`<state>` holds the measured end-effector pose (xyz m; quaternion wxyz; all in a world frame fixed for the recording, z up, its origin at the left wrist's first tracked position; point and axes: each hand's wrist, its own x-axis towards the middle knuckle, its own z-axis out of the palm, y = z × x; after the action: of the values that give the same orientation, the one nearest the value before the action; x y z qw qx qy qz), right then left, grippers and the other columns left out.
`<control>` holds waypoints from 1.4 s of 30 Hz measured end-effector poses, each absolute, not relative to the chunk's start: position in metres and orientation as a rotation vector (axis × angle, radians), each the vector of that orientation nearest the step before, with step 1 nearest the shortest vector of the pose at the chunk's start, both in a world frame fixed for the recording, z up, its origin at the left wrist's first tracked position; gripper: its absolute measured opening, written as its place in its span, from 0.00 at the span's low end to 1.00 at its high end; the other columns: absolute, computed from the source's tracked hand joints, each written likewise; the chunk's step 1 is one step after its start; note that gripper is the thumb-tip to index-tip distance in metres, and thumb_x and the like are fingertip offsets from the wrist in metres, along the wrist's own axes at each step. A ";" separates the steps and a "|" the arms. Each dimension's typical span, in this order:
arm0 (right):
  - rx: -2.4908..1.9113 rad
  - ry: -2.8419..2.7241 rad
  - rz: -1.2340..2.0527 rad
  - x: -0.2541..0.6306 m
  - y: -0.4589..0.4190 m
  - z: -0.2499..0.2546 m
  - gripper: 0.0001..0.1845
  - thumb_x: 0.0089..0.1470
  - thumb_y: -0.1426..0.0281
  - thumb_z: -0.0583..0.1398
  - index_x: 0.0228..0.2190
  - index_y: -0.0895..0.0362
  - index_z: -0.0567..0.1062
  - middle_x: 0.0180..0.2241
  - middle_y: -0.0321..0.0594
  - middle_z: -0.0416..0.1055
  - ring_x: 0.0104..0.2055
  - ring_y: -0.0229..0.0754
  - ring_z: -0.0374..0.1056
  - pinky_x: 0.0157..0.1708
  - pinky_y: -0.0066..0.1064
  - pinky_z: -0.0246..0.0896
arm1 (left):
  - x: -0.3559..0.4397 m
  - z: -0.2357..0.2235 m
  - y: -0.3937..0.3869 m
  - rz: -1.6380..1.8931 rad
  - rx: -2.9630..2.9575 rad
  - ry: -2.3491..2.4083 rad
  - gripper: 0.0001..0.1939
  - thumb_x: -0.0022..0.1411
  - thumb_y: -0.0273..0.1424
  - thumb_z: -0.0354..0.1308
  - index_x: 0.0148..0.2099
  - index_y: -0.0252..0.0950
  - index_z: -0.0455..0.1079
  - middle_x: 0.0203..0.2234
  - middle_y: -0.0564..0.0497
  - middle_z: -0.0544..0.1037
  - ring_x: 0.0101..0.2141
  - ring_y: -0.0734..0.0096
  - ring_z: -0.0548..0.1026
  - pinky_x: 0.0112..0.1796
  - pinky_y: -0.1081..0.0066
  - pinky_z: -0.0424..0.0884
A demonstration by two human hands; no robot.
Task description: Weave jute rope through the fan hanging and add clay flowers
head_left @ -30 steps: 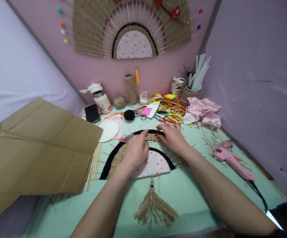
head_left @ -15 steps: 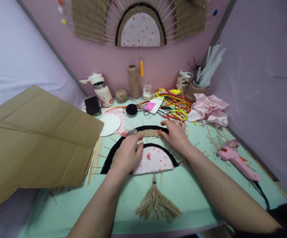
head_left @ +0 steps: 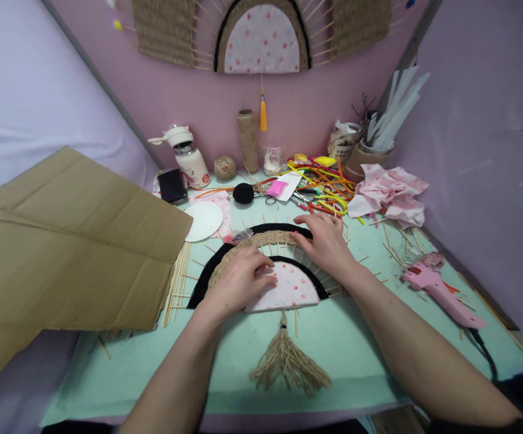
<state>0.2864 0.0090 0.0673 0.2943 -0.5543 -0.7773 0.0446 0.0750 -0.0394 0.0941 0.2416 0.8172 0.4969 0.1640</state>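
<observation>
A fan-shaped hanging of thin sticks, with a woven jute band [head_left: 268,239] and black bands [head_left: 214,268], lies on the table. At its centre is a half circle of pink dotted cloth [head_left: 295,289], with a jute tassel [head_left: 286,364] below. My left hand [head_left: 238,277] reaches over the half circle, thumb and index finger apart at its upper left part. My right hand [head_left: 327,241] rests at the upper right of the bands, thumb tip on the jute weave and index finger over the black edge. Its other fingers are partly hidden.
Cardboard [head_left: 108,241] leans in from the left, beside loose sticks [head_left: 178,283]. A pink glue gun [head_left: 444,295] lies at right, near crumpled dotted cloth [head_left: 390,193]. Behind are a black yarn ball [head_left: 243,193], coloured pipe cleaners [head_left: 325,178] and a white bottle [head_left: 191,163].
My left hand has moved right and down, from the jute band onto the pink half circle, covering where a small reddish piece lay. My right hand stays near the upper bands. The view shifts slightly.
</observation>
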 end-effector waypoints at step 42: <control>-0.892 -1.924 0.251 0.245 -0.041 0.077 0.15 0.51 0.76 0.61 0.42 0.53 0.70 0.36 0.42 0.72 0.40 0.45 0.68 0.39 0.40 0.64 | 0.091 0.082 -0.040 1.117 0.310 0.693 0.13 0.53 0.23 0.64 0.42 0.32 0.69 0.28 0.51 0.75 0.27 0.82 0.72 0.32 0.81 0.67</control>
<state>0.2454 -0.0414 0.0774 0.4823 -0.3659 -0.7893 0.1029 0.0910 -0.0404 0.0824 0.7807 0.1436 0.3206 0.5169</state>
